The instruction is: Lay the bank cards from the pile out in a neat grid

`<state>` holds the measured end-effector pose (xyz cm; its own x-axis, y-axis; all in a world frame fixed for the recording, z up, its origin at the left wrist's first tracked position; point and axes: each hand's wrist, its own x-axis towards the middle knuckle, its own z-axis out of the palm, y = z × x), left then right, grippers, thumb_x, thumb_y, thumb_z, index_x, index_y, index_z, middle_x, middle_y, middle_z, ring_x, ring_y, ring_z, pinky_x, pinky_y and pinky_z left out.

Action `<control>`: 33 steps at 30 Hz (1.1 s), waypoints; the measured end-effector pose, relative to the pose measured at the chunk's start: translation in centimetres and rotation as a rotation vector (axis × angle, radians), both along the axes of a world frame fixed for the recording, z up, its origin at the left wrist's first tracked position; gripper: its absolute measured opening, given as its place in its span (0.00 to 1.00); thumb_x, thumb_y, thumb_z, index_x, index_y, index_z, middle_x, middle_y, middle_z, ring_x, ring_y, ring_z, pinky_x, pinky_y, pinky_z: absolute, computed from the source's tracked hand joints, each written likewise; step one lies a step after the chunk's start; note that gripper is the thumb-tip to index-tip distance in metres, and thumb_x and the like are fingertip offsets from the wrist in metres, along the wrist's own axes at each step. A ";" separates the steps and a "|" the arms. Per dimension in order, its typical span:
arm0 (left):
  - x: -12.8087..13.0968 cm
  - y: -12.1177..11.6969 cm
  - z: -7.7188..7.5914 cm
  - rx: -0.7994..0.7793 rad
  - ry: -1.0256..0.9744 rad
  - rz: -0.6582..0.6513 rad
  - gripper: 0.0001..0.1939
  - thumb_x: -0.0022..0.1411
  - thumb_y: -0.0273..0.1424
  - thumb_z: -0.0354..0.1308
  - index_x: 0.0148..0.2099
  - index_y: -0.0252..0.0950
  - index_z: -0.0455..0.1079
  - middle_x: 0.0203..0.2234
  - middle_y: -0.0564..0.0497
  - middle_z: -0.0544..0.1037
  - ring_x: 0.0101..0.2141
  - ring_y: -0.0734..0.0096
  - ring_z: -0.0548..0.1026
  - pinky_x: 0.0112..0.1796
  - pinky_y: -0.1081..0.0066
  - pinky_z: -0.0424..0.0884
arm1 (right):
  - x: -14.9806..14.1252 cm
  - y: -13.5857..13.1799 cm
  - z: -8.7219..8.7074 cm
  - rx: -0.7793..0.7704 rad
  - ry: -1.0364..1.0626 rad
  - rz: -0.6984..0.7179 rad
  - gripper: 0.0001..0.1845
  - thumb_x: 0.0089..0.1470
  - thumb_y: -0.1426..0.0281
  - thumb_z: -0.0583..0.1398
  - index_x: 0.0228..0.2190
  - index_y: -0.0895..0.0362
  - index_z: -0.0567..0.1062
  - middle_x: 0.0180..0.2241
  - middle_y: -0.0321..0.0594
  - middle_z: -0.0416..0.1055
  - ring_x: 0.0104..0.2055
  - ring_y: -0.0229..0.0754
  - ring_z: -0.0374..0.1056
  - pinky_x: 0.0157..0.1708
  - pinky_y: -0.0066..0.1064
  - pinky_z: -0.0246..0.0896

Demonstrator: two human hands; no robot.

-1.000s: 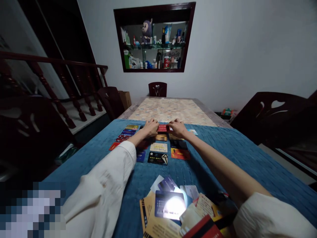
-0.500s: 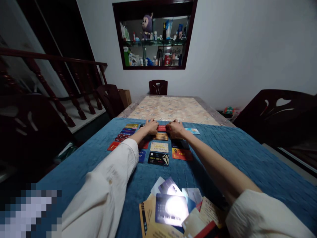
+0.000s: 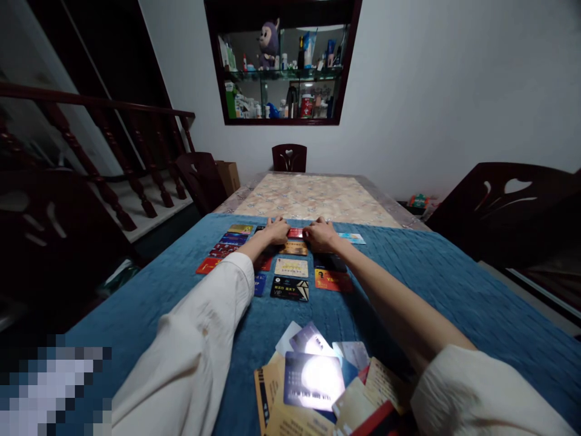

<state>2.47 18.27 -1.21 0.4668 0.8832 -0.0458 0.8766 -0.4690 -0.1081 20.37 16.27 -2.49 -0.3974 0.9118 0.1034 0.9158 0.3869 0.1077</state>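
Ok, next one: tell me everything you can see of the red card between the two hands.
The red card looks like thin, glossy plastic, with a line of pale print too small to read. It appears to lie flat on the blue cloth, just beyond a gold-orange card. The left hand and right hand are at its two ends, fingers seemingly touching it; they hide its full outline. Whether it is gripped can't be told.
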 end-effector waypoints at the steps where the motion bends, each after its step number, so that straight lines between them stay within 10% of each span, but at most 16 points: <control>1: 0.0 0.0 0.0 0.003 0.001 -0.002 0.19 0.54 0.25 0.56 0.50 0.36 0.72 0.54 0.39 0.70 0.60 0.48 0.57 0.57 0.45 0.56 | 0.0 0.0 0.1 -0.001 -0.005 0.000 0.20 0.62 0.61 0.51 0.48 0.52 0.77 0.52 0.51 0.73 0.57 0.59 0.56 0.48 0.48 0.54; 17: -0.4 -4.3 2.1 0.148 -0.041 -0.082 0.19 0.56 0.24 0.53 0.51 0.38 0.70 0.56 0.40 0.69 0.61 0.48 0.54 0.54 0.46 0.57 | 1.9 -3.9 2.4 0.064 -0.039 0.013 0.19 0.61 0.63 0.55 0.52 0.49 0.75 0.53 0.48 0.71 0.58 0.58 0.55 0.48 0.46 0.52; 33: 2.0 -13.2 1.5 0.177 -0.188 -0.340 0.19 0.59 0.26 0.54 0.54 0.38 0.69 0.56 0.42 0.70 0.61 0.47 0.55 0.54 0.46 0.54 | 6.2 -13.7 3.7 0.139 -0.020 0.069 0.15 0.61 0.66 0.57 0.48 0.52 0.77 0.51 0.47 0.73 0.56 0.55 0.56 0.46 0.42 0.50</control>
<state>4.49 5.02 0.28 0.7185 0.6643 0.2061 0.6875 -0.7231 -0.0663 26.61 2.57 1.19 -0.4619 0.8597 0.2180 0.8847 0.4292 0.1820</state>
